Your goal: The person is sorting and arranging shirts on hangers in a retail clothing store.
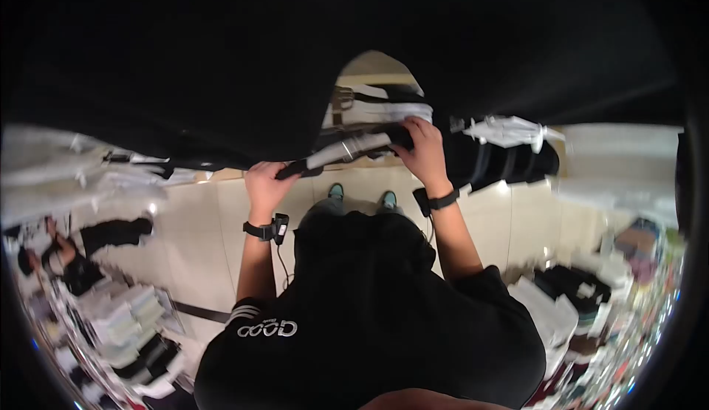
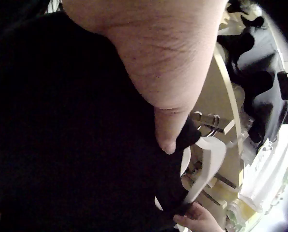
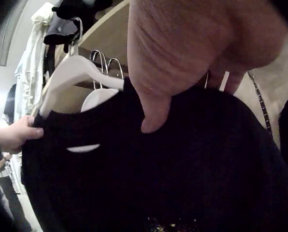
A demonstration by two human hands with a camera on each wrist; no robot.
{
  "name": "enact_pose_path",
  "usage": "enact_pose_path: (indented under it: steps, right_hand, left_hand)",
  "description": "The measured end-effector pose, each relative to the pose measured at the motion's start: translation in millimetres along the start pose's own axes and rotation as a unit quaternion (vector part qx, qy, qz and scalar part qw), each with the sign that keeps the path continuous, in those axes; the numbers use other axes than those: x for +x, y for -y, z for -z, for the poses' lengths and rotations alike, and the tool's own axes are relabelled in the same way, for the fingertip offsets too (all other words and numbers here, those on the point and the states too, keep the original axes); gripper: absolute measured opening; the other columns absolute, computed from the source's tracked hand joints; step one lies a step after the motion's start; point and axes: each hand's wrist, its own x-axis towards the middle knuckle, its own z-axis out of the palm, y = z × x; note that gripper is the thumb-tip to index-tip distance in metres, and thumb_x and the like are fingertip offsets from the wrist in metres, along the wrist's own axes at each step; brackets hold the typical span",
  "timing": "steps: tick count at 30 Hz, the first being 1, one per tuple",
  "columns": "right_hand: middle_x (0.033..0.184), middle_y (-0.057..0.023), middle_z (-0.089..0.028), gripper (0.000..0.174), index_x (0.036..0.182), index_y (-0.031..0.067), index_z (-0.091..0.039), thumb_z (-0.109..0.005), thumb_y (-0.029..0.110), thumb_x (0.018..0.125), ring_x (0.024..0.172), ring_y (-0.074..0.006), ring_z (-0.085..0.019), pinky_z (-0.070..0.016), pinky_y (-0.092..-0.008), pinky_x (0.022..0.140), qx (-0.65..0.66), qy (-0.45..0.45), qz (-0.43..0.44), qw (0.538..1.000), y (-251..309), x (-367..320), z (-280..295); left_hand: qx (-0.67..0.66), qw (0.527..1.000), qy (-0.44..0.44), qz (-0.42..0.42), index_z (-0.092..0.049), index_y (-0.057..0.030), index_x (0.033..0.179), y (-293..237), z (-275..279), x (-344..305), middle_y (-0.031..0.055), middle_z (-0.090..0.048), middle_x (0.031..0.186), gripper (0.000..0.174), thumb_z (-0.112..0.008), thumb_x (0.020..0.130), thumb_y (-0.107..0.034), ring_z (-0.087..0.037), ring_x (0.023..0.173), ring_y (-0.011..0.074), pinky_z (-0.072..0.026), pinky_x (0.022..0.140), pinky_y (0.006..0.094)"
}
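Note:
A black top (image 3: 110,183) hangs on a white hanger (image 3: 71,72), its neckline toward the hanger's curve and small gold specks low on its front. My left hand (image 1: 264,185) grips one shoulder of the top, and in the left wrist view its thumb (image 2: 168,125) lies over the black cloth. At the other shoulder my right hand (image 1: 425,151) holds the fabric, thumb in front and fingers behind, largely hidden by the cloth. Between the hands, in the head view, the pale hanger (image 1: 332,153) shows along the neckline. Behind it in the right wrist view are metal hanger hooks (image 3: 116,66).
More dark clothes (image 1: 509,160) hang to the right. Folded stacks (image 1: 122,314) lie at lower left, and further garments (image 1: 569,292) at lower right. Another person (image 1: 70,262) is off to the left. Pale tiled floor (image 1: 196,233) lies below. Dark cloth fills the top of the head view.

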Motion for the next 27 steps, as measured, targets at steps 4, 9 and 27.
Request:
enact_pose_path:
  steps: [4,9,27]
  right_hand:
    - [0.101,-0.0124,-0.072,0.043,0.109,0.0077,-0.070,-0.083,0.011,0.068,0.097,-0.0375,-0.067,-0.0491,-0.0488,0.092,0.054,0.016,0.076,0.996,-24.0,17.8,-3.5]
    - [0.077,-0.0119,-0.063,0.026,0.077,0.0079,-0.063,-0.085,0.014,0.064,0.075,-0.0370,-0.065,-0.0511,-0.0462,0.067,0.202,0.161,0.196,0.946,-25.5,40.6,-19.2]
    - [0.069,-0.0156,-0.064,0.033,0.074,0.0052,-0.066,-0.090,0.028,0.075,0.069,-0.0411,-0.064,-0.0480,-0.0460,0.059,0.153,0.418,0.306,0.841,232.7,39.7,-158.4]
  left_hand:
    - [0.055,0.998,-0.023,-0.012,-0.069,-0.0094,0.073,-31.9,34.0,-11.2,0.0073,-0.067,0.071,0.033,-0.092,0.057,-0.028,-0.068,0.070,0.0303,-0.0526,0.066,0.0417]
    - [0.076,0.979,-0.103,0.156,-0.065,-0.0078,0.072,-42.0,48.4,-75.1,0.0067,-0.062,0.069,0.040,-0.093,0.060,-0.035,-0.062,0.068,0.0301,-0.0472,0.066,0.0414]
    - [0.110,0.840,-0.287,0.448,-0.066,-0.0043,0.073,27.2,137.4,-305.0,0.0111,-0.062,0.068,0.048,-0.099,0.056,-0.034,-0.061,0.066,0.0351,-0.0471,0.061,0.0429]
